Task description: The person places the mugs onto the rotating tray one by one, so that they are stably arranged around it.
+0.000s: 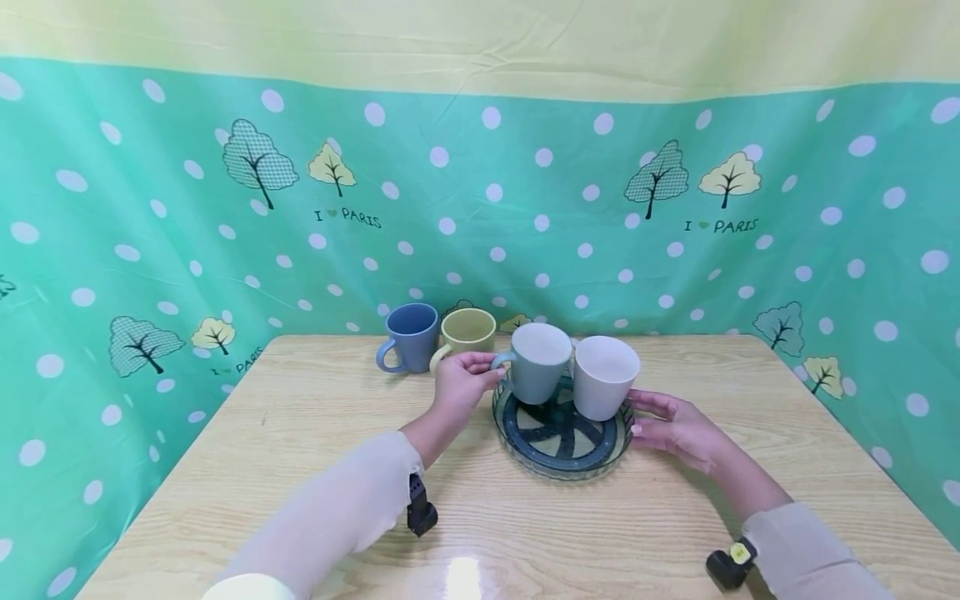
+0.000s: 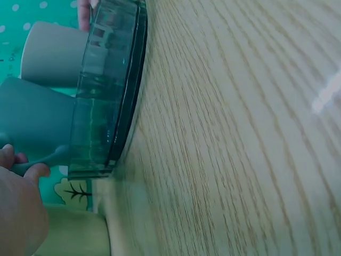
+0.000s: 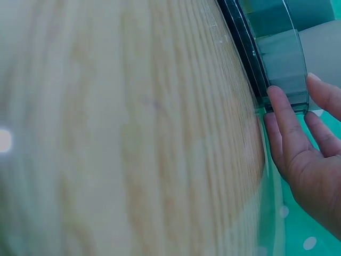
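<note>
My left hand (image 1: 459,390) pinches the handle of a grey-green mug (image 1: 537,379) between thumb and fingers. This mug is in the left part of a round tray (image 1: 566,472) with a clear ribbed wall and a dark patterned base. Beside it on the right, a white mug (image 1: 602,389) also stands inside the tray. At the tray's right edge, my right hand (image 1: 678,429) touches the wall with fairly straight, spread fingers. The right wrist view shows one fingertip (image 3: 277,96) against the wall's outside and another near its rim.
A blue mug (image 1: 414,340) and a yellow mug (image 1: 472,327) stand at the back of the wooden table (image 1: 322,425), left of the tray. The yellow mug is close behind my left hand. A green dotted curtain (image 1: 495,217) hangs around the back and sides.
</note>
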`<state>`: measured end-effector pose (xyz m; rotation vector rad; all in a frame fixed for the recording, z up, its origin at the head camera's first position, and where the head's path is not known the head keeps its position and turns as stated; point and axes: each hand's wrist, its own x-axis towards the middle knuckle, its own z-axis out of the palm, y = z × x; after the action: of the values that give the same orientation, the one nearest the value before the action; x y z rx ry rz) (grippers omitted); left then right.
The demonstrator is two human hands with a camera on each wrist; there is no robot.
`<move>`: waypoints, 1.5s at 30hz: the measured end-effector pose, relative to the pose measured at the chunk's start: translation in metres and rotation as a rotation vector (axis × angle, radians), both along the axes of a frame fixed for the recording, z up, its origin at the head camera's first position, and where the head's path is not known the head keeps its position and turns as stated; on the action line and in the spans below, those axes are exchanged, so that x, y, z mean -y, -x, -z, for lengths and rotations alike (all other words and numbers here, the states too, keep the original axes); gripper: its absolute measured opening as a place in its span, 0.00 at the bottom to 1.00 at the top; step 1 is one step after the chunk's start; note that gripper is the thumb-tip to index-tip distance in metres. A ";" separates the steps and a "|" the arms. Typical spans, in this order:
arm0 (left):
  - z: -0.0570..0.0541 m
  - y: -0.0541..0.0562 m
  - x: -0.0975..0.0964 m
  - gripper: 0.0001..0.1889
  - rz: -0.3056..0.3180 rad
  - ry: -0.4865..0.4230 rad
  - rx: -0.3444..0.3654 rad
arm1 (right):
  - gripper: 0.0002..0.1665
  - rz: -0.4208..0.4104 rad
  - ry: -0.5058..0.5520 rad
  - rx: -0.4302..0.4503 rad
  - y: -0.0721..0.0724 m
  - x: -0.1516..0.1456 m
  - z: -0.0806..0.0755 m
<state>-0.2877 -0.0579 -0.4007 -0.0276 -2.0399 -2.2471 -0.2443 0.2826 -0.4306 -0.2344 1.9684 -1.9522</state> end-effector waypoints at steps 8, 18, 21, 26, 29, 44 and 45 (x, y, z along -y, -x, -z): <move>0.006 0.005 -0.002 0.12 -0.011 0.039 -0.003 | 0.47 -0.004 -0.012 -0.004 0.000 0.000 0.001; 0.004 0.017 0.004 0.12 0.027 0.194 0.020 | 0.47 -0.011 -0.008 -0.007 0.000 0.002 0.000; 0.003 0.019 0.006 0.12 0.026 0.240 0.021 | 0.47 -0.013 -0.009 -0.012 -0.001 0.002 -0.001; -0.001 0.021 0.005 0.12 0.025 0.253 0.040 | 0.47 -0.016 0.000 -0.014 -0.001 0.002 -0.001; -0.002 0.023 0.003 0.12 0.025 0.261 0.041 | 0.47 -0.015 -0.005 -0.013 -0.001 0.002 -0.001; 0.001 0.033 -0.002 0.11 0.010 0.234 0.037 | 0.48 -0.008 -0.017 -0.011 -0.001 0.000 0.001; 0.001 0.034 -0.002 0.11 0.007 0.238 0.032 | 0.48 -0.014 -0.013 -0.014 -0.001 0.000 0.001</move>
<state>-0.3212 -0.0558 -0.4020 -0.0179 -2.3149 -2.0081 -0.2429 0.2822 -0.4318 -0.2585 1.9825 -1.9338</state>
